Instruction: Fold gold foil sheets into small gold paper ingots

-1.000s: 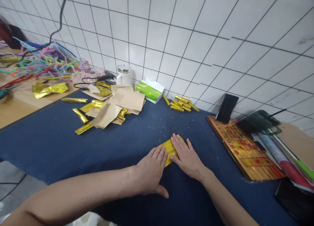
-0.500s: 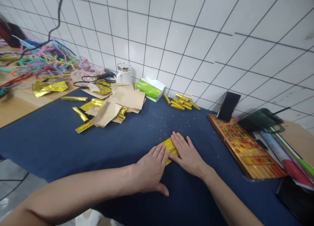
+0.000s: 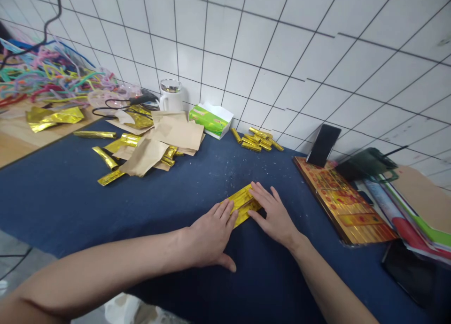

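Observation:
A creased gold foil sheet (image 3: 243,203) lies on the dark blue cloth (image 3: 176,192) before me. My left hand (image 3: 211,235) rests on its left end, palm down, with the thumb stretched out over the cloth. At the right end, my right hand (image 3: 273,215) touches the foil with its fingertips, the thumb apart from the fingers. Both hands are open. Between them a lengthwise fold shows in the foil. Farther back sits a small pile of gold foil rolls (image 3: 259,140).
Brown paper pieces (image 3: 176,131) and gold strips lie at the left, near a white mug (image 3: 171,97) and green tissue pack (image 3: 211,119). Colourful fuzzy stems (image 3: 52,80) fill the far left. At right, a phone (image 3: 323,144) leans above a red-gold box (image 3: 347,204).
The view has shifted slightly. My hands have moved a little apart, and more of the foil's middle shows between them.

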Motion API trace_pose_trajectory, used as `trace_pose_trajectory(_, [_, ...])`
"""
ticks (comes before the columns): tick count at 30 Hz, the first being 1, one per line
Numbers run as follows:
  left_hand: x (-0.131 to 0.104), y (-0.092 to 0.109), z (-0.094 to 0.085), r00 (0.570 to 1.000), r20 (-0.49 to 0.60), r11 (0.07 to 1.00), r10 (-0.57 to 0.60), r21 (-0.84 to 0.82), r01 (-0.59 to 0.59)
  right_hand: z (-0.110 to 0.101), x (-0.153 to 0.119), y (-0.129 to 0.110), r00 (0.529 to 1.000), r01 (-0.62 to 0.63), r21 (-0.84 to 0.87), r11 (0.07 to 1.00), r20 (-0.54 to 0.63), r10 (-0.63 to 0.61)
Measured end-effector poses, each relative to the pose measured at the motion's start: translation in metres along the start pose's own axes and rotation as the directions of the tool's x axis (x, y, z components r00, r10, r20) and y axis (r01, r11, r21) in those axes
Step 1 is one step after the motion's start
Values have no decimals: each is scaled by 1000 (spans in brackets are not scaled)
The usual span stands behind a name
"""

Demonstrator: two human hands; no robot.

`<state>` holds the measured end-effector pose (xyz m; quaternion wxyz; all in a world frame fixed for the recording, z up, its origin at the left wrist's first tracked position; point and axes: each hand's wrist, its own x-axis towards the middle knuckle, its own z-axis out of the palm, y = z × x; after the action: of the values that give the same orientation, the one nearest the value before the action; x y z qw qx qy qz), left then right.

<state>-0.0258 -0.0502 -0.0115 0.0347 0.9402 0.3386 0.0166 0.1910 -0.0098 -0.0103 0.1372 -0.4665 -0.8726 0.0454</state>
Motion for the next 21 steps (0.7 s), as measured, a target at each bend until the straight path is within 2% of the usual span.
trace_pose_trajectory(5, [1,0,2,1000,-4,1000,15,6,-15,4,3,2,1000,5,-38,999,29,-4])
trace_pose_trajectory(14, [0,2,-5,1000,-16,1000,-5,16,5,8,4,7,998,7,-56,998,58,-3])
trace_pose_trajectory(21, [0,2,2,1000,-25,1000,-17,24,17,12,1,11,977,-42,-130,991,200,68])
